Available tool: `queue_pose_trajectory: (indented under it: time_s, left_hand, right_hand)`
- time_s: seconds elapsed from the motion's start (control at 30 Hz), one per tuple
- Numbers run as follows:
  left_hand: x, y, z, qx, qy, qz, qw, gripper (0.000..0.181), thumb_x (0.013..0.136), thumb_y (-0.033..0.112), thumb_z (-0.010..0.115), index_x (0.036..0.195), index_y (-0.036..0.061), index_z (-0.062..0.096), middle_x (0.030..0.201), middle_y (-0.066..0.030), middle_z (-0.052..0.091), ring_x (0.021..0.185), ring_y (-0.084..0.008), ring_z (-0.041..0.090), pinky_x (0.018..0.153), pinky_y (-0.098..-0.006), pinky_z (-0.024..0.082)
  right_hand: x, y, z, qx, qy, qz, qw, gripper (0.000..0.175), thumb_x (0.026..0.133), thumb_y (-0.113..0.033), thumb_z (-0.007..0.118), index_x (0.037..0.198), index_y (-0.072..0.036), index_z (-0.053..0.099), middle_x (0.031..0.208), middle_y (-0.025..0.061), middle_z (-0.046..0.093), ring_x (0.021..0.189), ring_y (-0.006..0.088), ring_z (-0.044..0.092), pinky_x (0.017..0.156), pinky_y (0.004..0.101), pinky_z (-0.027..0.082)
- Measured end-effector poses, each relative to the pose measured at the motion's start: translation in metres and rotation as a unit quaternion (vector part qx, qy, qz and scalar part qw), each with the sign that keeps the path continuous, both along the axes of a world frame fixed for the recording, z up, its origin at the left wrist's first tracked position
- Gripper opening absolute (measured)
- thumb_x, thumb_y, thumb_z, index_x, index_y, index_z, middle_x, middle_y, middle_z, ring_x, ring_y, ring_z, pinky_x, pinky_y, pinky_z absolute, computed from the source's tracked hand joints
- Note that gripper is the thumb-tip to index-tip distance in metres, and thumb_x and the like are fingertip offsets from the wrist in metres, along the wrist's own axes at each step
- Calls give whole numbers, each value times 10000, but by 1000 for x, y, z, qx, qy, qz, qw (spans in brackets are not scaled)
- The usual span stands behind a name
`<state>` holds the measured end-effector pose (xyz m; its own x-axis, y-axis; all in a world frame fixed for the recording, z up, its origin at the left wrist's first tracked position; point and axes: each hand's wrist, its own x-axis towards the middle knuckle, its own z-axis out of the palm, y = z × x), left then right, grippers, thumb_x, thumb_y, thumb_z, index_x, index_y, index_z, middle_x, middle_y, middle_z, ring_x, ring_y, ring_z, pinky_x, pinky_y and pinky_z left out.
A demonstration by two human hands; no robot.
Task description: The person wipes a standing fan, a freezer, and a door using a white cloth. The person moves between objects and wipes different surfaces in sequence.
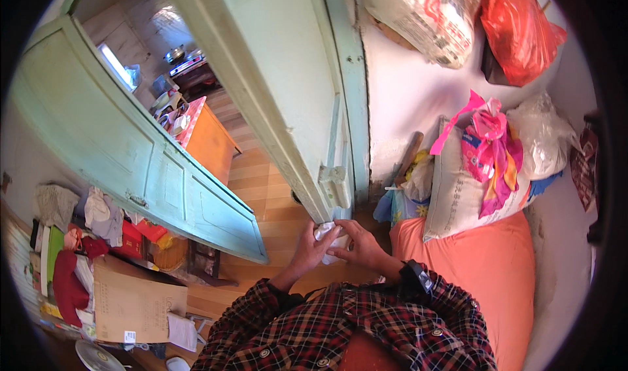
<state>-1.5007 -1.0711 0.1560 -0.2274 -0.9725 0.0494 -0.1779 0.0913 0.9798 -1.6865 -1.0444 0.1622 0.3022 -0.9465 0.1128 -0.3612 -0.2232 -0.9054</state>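
Observation:
In front of my body, my left hand (307, 250) pinches a white crumpled sheet (329, 241), either tissue, cloth or thin plastic. My right hand (365, 250) grips the same sheet from the other side, its thumb and fingers close to those of the left. Both hands are right beside the bottom of a pale green wooden door leaf (294, 81) as seen in this view. I cannot tell whether the sheet touches the door. A block-shaped wooden handle (335, 184) sticks out from this leaf, just above my fingers.
A second green door leaf (142, 150) stands swung open at the left. Through the doorway are an orange cabinet (211, 143) and a stove (189, 66). A cardboard box (132, 302) sits lower left. On the right, a printed sack (454, 189) rests on an orange-covered bundle (485, 268).

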Motion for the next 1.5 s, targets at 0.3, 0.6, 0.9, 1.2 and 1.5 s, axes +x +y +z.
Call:
queue_pose_trajectory:
  time_s: [0.3,0.6,0.9,1.2,1.5]
  left_hand:
    - [3,2,-10,-3,-11,-10,1000,571,922,317,723,1322,-3,471,1197,-162,634,1098,-216,625,904,-357,518]
    - [12,14,-21,-16,-4,-4,1000,680,908,307,737,1403,-7,392,1174,-158,638,1069,-205,632,910,-357,516]
    - [32,27,-59,-4,-13,-49,999,673,875,269,786,1359,-45,439,1261,-189,563,1166,-221,569,974,-362,488]
    - [47,43,-70,24,32,-131,991,424,911,334,724,1167,5,644,1000,-107,695,921,-142,631,808,-318,508]
    - [56,50,-55,50,-29,-159,986,472,915,419,691,1127,-2,662,935,-123,707,842,-146,646,722,-343,511]
  right_hand:
    - [3,-6,-18,-81,25,-18,996,718,779,-308,828,1355,-23,510,1216,180,601,907,293,663,782,375,541]
    - [7,0,-29,15,25,-31,999,669,774,-295,834,1298,-8,531,1159,194,652,1027,302,680,876,371,544]
    - [8,13,-35,115,1,16,993,472,813,-306,838,1103,-11,610,866,39,665,775,87,589,692,274,504]
    - [1,22,-38,250,-61,32,966,206,878,-163,773,900,-40,609,858,11,642,713,62,571,625,231,483]
    - [7,34,-49,170,-201,-9,965,142,930,-76,686,898,-44,551,1104,107,672,827,106,608,697,256,522]
